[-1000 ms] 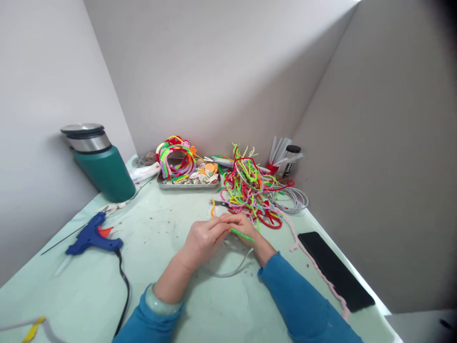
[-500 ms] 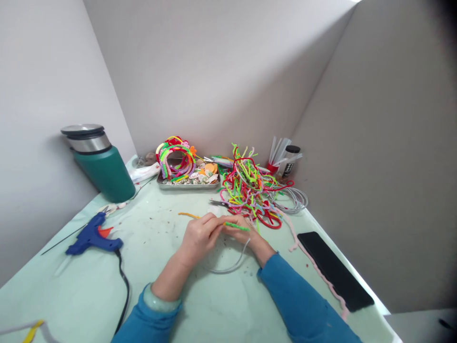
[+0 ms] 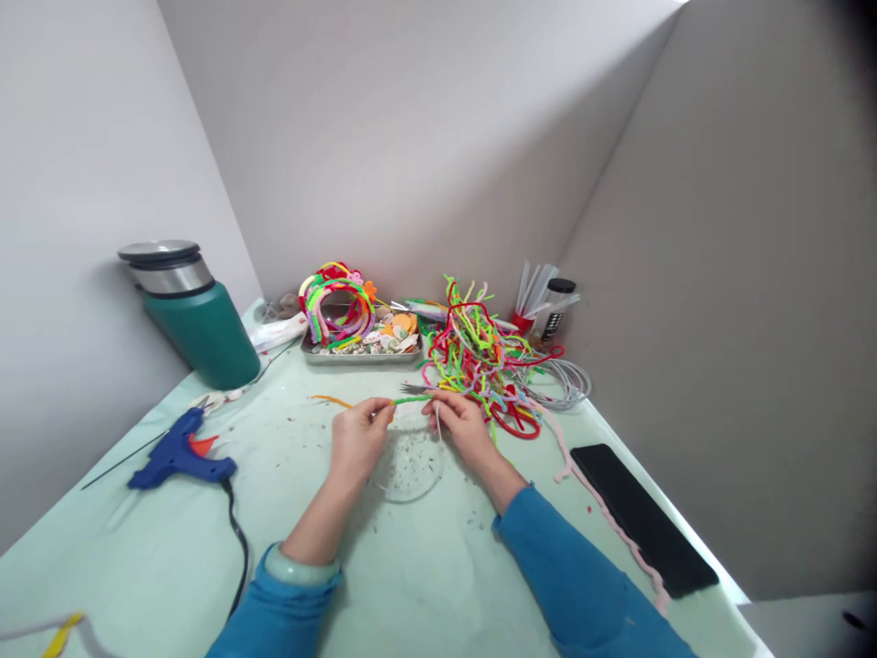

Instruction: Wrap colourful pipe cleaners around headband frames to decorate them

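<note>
Over the table [image 3: 438,594], a pale hoop [image 3: 411,499] is clamped by the fingertips of the left hand [image 3: 357,443] and right hand [image 3: 470,434] — its top stretch seemingly wrapped in green pipe cleaner [image 3: 411,399], while an orange pipe cleaner [image 3: 332,400] is left loose and the lower arc bare.
</note>
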{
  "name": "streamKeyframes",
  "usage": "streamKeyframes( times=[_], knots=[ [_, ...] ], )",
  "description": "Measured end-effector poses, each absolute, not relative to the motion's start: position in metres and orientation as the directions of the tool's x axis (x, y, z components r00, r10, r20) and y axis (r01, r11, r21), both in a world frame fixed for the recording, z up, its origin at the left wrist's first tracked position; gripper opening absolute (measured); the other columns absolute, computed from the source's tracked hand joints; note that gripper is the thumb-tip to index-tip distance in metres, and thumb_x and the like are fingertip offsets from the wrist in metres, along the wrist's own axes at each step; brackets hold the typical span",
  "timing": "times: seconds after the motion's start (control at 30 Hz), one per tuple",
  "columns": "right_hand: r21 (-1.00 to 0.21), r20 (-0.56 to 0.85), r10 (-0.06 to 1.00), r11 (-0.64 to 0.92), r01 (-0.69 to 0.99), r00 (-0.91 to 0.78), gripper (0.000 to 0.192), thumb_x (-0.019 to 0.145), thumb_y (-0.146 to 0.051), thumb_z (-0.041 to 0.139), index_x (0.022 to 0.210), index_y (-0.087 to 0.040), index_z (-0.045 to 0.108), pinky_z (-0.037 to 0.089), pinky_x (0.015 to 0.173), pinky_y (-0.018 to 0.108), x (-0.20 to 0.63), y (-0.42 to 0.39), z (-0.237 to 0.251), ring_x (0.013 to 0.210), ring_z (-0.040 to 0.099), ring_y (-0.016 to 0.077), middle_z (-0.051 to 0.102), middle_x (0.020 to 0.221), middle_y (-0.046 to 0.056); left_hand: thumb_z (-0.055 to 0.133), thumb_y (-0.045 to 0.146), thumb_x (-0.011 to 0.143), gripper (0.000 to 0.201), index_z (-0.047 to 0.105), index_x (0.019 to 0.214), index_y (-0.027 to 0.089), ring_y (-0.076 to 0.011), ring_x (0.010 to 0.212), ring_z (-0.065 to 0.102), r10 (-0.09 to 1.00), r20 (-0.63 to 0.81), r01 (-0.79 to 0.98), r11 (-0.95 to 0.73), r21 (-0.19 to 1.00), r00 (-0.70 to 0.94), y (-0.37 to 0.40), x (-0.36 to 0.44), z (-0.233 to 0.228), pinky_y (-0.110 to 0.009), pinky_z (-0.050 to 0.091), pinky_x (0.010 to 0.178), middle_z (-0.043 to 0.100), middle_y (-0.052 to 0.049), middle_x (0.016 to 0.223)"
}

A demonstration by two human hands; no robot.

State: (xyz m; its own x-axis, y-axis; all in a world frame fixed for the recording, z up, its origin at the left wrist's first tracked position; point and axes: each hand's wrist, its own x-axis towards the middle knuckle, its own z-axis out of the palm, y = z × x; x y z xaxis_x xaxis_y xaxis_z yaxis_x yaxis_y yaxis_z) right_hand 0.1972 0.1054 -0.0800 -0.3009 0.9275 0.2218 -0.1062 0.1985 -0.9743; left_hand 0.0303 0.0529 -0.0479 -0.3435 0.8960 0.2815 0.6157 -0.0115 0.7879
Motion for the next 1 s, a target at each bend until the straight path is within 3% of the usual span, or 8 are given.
streamKeyframes(
  times=[0.13,0.2,0.3,0.4,0.53,0.77,1.0],
  knots=[
    [-0.895,0.437,0.898,0.439,0.073,-0.046,0.022,0.084,-0.030,0.049,0.098,-0.018,0.061,0.046,0.068,0.028,0.199,0.102,-0.075,0.079,0.056,0.0158,0.061,0.090,0.006,0.052,0.029,0.075,0.020,0.069,0.078,0.020,-0.0136,0.059,0.059,0.897,0.279,0.680,0.033,0.732,-0.343,0.053,0.029,-0.049,-0.023,0.042,0.060,0.069,-0.001,0.067],
    [-0.807,0.559,0.827,0.558,0.194,-0.052,0.019,0.084,-0.028,0.050,0.096,-0.019,0.062,0.044,0.078,0.032,0.199,0.097,-0.068,0.090,0.054,0.0185,0.059,0.096,0.008,0.052,0.029,0.075,0.020,0.069,0.079,0.020,-0.0141,0.060,0.060,0.909,0.275,0.698,0.023,0.716,-0.313,0.053,0.029,-0.049,-0.024,0.042,0.060,0.070,-0.002,0.069],
    [-0.657,0.658,0.729,0.678,0.331,-0.188,0.016,0.082,-0.026,0.054,0.095,-0.021,0.063,0.040,0.086,0.038,0.195,0.089,-0.061,0.097,0.051,0.0212,0.059,0.098,0.008,0.052,0.030,0.076,0.020,0.069,0.079,0.020,-0.0141,0.060,0.060,0.924,0.291,0.713,-0.028,0.701,-0.249,0.052,0.032,-0.050,-0.024,0.042,0.060,0.070,-0.002,0.071],
    [-0.563,0.658,0.683,0.725,0.396,-0.317,0.018,0.081,-0.026,0.057,0.097,-0.020,0.063,0.039,0.087,0.039,0.190,0.084,-0.060,0.096,0.051,0.0222,0.060,0.097,0.009,0.054,0.028,0.076,0.018,0.069,0.080,0.021,-0.0132,0.060,0.059,0.935,0.314,0.718,-0.102,0.688,-0.167,0.051,0.036,-0.051,-0.023,0.042,0.060,0.070,-0.001,0.072],
    [-0.555,0.598,0.690,0.724,0.411,-0.407,0.015,0.083,-0.022,0.053,0.095,-0.018,0.061,0.040,0.081,0.034,0.186,0.082,-0.066,0.089,0.054,0.0207,0.061,0.091,0.008,0.052,0.022,0.076,0.017,0.068,0.082,0.021,-0.0131,0.063,0.060,0.947,0.304,0.726,-0.137,0.674,-0.103,0.050,0.039,-0.052,-0.023,0.042,0.063,0.070,-0.001,0.075],
    [-0.567,0.567,0.692,0.721,0.398,-0.446,0.013,0.085,-0.018,0.048,0.091,-0.017,0.059,0.041,0.072,0.028,0.186,0.084,-0.070,0.081,0.054,0.0172,0.060,0.085,0.007,0.053,0.021,0.075,0.012,0.060,0.085,0.020,-0.0144,0.069,0.061,0.950,0.297,0.696,-0.149,0.702,-0.095,0.051,0.037,-0.059,-0.025,0.043,0.066,0.068,-0.001,0.080],
    [-0.505,0.557,0.677,0.736,0.451,-0.482,0.012,0.085,-0.019,0.048,0.092,-0.017,0.058,0.041,0.074,0.029,0.187,0.083,-0.069,0.083,0.054,0.0179,0.060,0.086,0.007,0.051,0.017,0.075,0.014,0.058,0.087,0.020,-0.0157,0.074,0.062,0.949,0.306,0.687,-0.173,0.706,-0.076,0.053,0.037,-0.064,-0.027,0.045,0.068,0.068,-0.002,0.082]
  ],
)
